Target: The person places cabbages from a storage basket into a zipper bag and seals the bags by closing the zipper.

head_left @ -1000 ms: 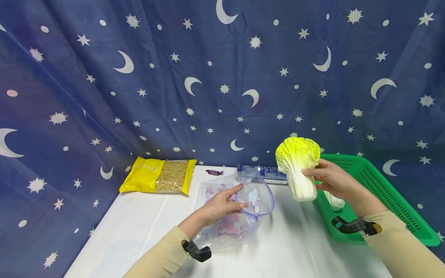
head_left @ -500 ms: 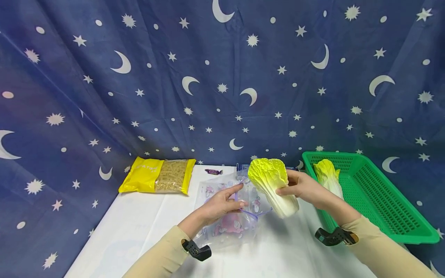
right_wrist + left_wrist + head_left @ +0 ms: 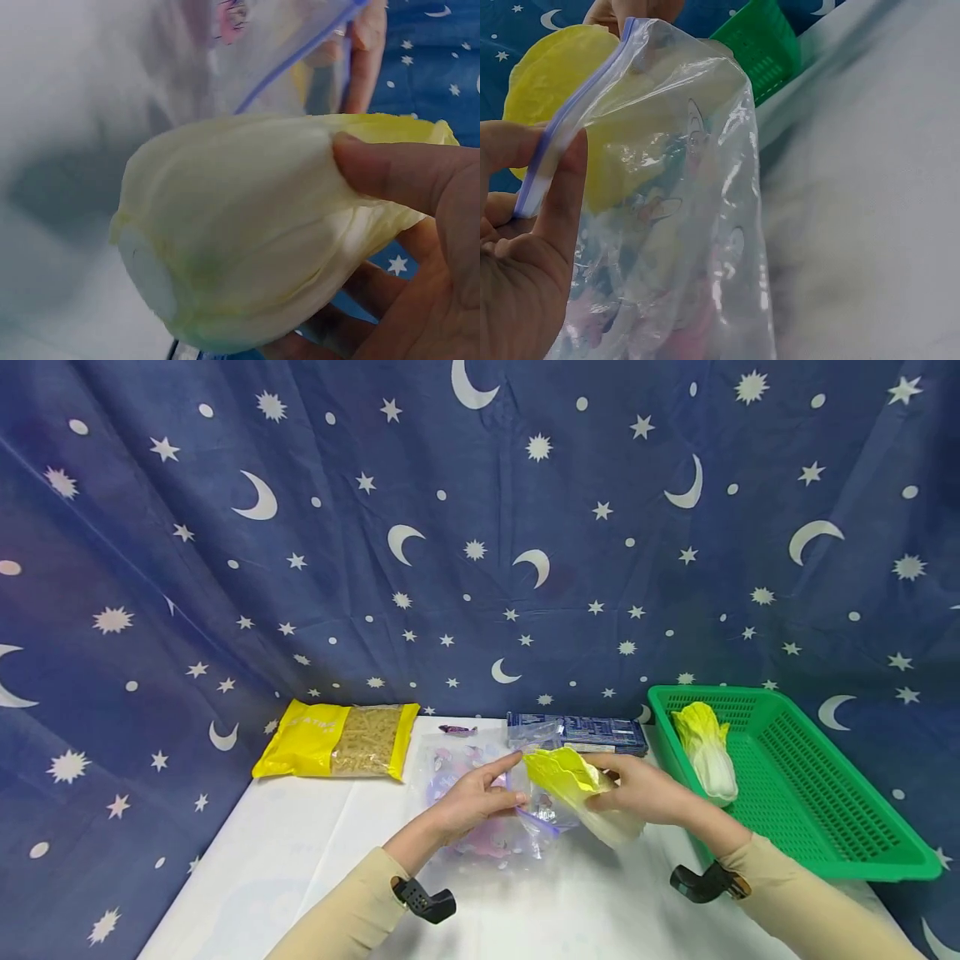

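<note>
A: Cabbage [image 3: 581, 789], the toy napa one — from the head camera, where is it now?

B: Lower, and further towards nine o'clock than a second ago. Back then the right hand [image 3: 637, 791] held it upright in front of the green basket [image 3: 825, 827]; now it lies tilted, leafy end first, at the mouth of the zip bag [image 3: 495, 810]. That hand's fingers are curled round its pale stalk. A second cabbage [image 3: 705, 747] lies in the basket.

A: And the left hand [image 3: 476, 797]?

B: It hasn't shifted; it pinches the bag's purple rim and holds the mouth open above the white table [image 3: 300, 860]. At ten o'clock from it lies a yellow pasta packet [image 3: 337, 739].

A: Left wrist view?

B: Thumb and fingers pinch the zip strip [image 3: 570, 120]; the yellow leaves [image 3: 551, 71] show behind and through the clear film, so I judge the tip is just entering.

A: Right wrist?

B: The thumb [image 3: 390, 169] presses the stalk, whose cut base faces seven o'clock, outside the bag.
</note>
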The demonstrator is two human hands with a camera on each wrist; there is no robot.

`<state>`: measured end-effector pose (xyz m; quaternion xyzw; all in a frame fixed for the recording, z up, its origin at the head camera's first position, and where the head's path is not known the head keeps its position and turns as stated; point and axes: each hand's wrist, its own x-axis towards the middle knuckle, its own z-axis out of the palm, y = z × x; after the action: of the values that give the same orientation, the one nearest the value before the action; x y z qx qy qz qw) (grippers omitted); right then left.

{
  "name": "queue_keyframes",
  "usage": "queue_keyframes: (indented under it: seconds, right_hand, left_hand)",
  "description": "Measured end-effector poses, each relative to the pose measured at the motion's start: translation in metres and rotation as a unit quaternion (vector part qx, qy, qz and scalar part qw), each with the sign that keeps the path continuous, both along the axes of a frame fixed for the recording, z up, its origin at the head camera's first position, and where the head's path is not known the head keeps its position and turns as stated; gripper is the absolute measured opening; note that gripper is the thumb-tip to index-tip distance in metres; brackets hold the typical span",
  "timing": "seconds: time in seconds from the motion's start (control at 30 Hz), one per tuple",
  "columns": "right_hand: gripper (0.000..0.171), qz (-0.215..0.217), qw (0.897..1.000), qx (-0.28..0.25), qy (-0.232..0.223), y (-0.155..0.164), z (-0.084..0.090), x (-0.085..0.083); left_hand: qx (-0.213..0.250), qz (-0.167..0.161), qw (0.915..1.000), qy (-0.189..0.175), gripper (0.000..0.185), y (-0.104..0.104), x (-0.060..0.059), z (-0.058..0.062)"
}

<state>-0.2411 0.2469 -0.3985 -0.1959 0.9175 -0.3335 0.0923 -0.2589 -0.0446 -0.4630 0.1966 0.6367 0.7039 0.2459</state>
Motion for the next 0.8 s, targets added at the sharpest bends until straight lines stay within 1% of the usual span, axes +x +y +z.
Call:
queue_keyframes:
  seconds: [0.13,0.2,0.33,0.43,0.6,0.8]
  right_hand:
    - [0.056,0.003,0.998,0.057,0.029,-0.004,-0.004,0.003]
    - [0.054,0.004,0.996,0.079,0.037,-0.006,-0.006,0.003]
    - [0.053,0.007,0.994,0.107,0.038,-0.008,-0.008,0.001]
    - [0.054,-0.002,0.991,0.133,0.03,-0.011,-0.009,-0.001]
    - [0.056,-0.019,0.982,0.188,0.023,-0.016,-0.011,-0.004]
    - [0.047,-0.023,0.972,0.229,0.046,-0.02,-0.014,-0.007]
  left_hand:
    - [0.008,-0.001,0.9999,0.009,0.079,0.001,0.0,0.0]
    - [0.009,0.001,0.9999,0.011,0.079,0.002,0.001,0.0]
    - [0.007,0.002,0.9999,0.012,0.079,0.003,0.002,0.0]
    - [0.003,-0.004,0.9999,0.016,0.079,0.003,0.002,0.0]
    - [-0.004,-0.01,0.9994,0.033,0.079,0.002,0.002,0.0]
    - [-0.01,-0.009,0.9982,0.058,0.077,0.002,0.003,0.002]
